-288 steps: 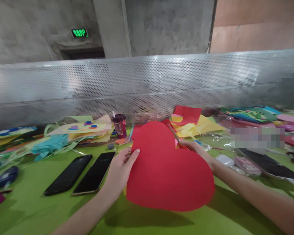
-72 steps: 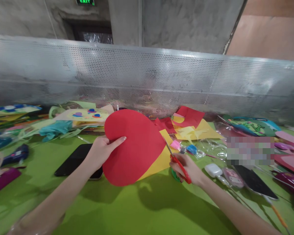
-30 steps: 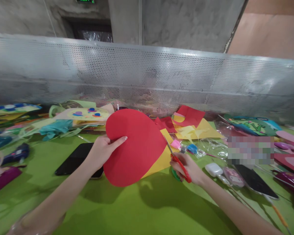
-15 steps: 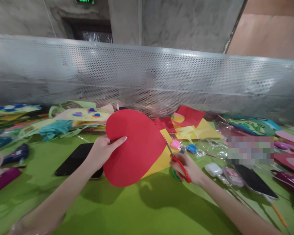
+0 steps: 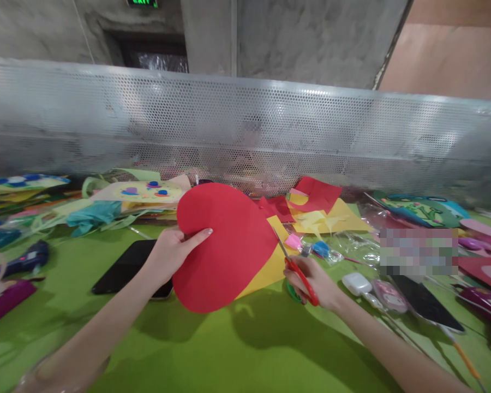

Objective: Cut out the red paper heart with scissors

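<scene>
A large red paper heart (image 5: 225, 245) is tilted up in front of me, its point turned to the right. My left hand (image 5: 172, 251) pinches it near the notch, thumb on the front and the other fingers hidden behind. Red-handled scissors (image 5: 303, 279) are in my right hand (image 5: 315, 278), the blades pointing up and left beside the heart's tip. Whether the blades touch the heart I cannot tell. Yellow paper (image 5: 265, 275) shows behind the heart's lower right edge. A green ring-shaped thing (image 5: 293, 292) shows under my right hand, partly hidden.
On the green table (image 5: 196, 355), a black phone (image 5: 123, 267) lies left and another phone (image 5: 427, 303) right, near a white earphone case (image 5: 356, 284). Red scraps (image 5: 317, 194), yellow scraps (image 5: 335, 215) and decorated paper (image 5: 147, 191) lie behind. A perforated metal panel (image 5: 245, 125) stands across the back.
</scene>
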Demonstrator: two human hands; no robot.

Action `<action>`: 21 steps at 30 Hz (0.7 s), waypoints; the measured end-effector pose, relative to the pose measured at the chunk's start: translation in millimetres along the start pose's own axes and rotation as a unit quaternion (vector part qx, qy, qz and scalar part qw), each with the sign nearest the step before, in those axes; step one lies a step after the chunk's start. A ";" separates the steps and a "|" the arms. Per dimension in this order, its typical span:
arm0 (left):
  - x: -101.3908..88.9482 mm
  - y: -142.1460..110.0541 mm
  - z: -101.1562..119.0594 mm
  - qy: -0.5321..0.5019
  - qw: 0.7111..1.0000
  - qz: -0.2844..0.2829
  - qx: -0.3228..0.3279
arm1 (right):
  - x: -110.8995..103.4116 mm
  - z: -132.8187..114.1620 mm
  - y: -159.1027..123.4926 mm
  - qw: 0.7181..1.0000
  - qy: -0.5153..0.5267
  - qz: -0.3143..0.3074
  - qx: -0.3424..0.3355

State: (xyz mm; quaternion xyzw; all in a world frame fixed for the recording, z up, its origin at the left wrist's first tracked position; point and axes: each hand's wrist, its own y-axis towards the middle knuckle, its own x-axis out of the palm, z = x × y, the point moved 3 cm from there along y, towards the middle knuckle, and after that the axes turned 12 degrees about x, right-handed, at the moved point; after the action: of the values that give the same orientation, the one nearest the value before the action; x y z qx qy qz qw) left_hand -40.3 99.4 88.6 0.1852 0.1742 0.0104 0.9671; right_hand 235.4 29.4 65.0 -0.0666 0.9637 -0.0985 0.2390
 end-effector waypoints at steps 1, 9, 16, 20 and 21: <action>0.0 0.0 0.0 0.000 1.000 0.000 0.000 | 0.0 0.3 0.2 1.000 0.001 0.000 -0.001; 0.9 0.1 1.2 -0.007 1.000 0.001 0.005 | 0.3 2.5 1.6 1.000 0.002 0.004 -0.005; 0.2 0.5 2.2 0.003 1.000 -0.004 0.006 | -1.0 0.1 1.8 1.000 0.005 0.004 -0.013; 0.5 -0.8 3.8 0.009 1.000 -0.011 0.001 | -0.4 -1.7 0.0 1.000 0.005 0.001 -0.015; 0.6 -1.1 3.9 0.012 1.000 -0.012 -0.001 | -0.2 -1.9 -0.4 1.000 0.004 0.001 -0.015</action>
State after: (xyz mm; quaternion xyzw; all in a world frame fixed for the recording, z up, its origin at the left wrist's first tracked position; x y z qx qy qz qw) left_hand -38.5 97.0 91.4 0.1819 0.1882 0.0017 0.9651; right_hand 234.7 29.3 66.8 -0.0686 0.9660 -0.0845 0.2346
